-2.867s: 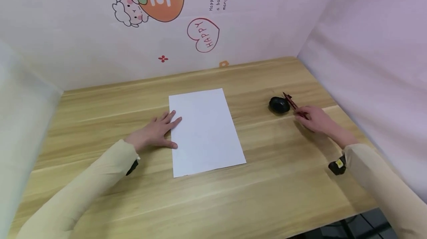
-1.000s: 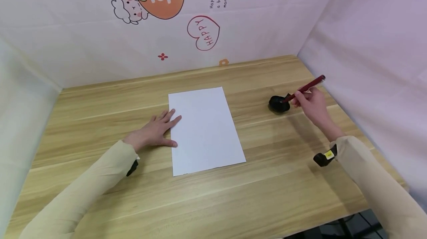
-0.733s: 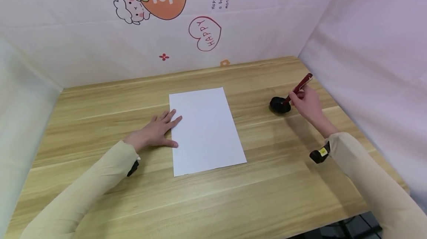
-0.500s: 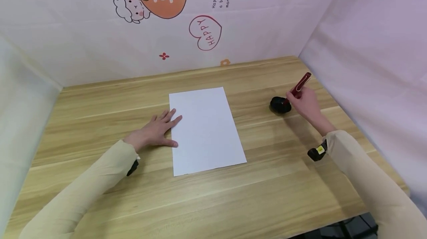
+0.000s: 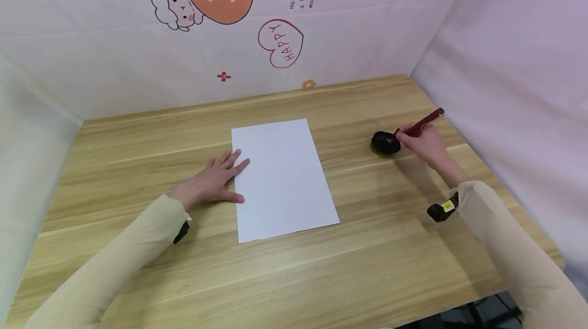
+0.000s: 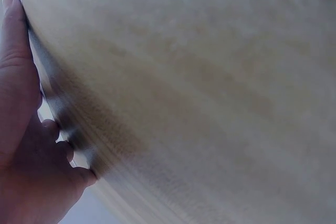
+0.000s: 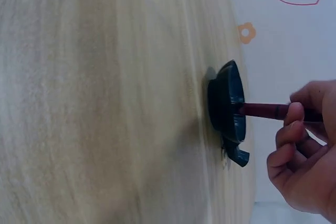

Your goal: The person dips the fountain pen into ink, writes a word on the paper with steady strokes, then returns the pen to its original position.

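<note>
My left hand (image 5: 209,181) lies spread, fingertips and thumb resting on the left edge of a blank white sheet of paper (image 5: 287,181). On the right, my right hand (image 5: 427,145) pinches a dark red writing brush (image 5: 427,119) between thumb and fingers. The brush slants, its upper end pointing to the far right. Its lower end reaches into a small black ink dish (image 5: 382,140), where the tip is hidden. The right wrist view shows the dish (image 7: 226,98) from the side, a short stub (image 7: 239,156) sticking out from it.
The wooden table (image 5: 294,278) carries the paper and dish. A white printed cloth (image 5: 115,64) rises behind the table, and more cloth (image 5: 519,74) hangs close along the right side. Black wrist cameras (image 5: 443,209) sit under both cuffs. The table's front edge shows at lower right.
Since the earliest frame, my right hand has lifted the brush to a slant and brought its tip into the dish. Lately the brush's top has tipped rightward. The left hand and paper stay put.
</note>
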A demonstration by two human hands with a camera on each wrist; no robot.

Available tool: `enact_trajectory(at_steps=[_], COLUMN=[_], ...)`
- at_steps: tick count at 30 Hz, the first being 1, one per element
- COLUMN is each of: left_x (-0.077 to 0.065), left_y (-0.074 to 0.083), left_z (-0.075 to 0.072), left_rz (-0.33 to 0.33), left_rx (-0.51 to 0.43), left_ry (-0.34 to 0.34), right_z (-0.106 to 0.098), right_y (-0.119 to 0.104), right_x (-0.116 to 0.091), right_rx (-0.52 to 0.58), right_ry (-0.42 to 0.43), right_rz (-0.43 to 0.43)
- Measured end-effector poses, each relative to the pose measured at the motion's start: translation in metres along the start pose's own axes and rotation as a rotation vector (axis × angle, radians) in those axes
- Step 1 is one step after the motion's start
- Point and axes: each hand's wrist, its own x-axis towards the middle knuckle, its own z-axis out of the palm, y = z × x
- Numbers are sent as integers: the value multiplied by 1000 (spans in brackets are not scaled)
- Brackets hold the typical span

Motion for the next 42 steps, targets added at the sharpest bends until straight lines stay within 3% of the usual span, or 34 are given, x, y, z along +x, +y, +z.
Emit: enact_trajectory(at_steps=[4,10,20,25,32,42], left_x=[-3,-5,-8,4,23,43], left_y=[-1,-2,3,11,24,43], left_z=[1,1,6,8,5,2], left_rz=[-7,-21,-44,-26,-28,-25], left_rx=[3,-7,-11,4,31,56], left_ry=[3,9,29,46,4,-34], right_z=[0,6,27,57,123,182], right_y=[-5,-7,-25,-55,-105,-139], right_x=[-1,2,22,32,41,32], right_rx=[-44,-61,164,233,359,422], right_ry=[-51,-53,77,12,-107,-190], right_rz=[22,16,71,20,1,-75])
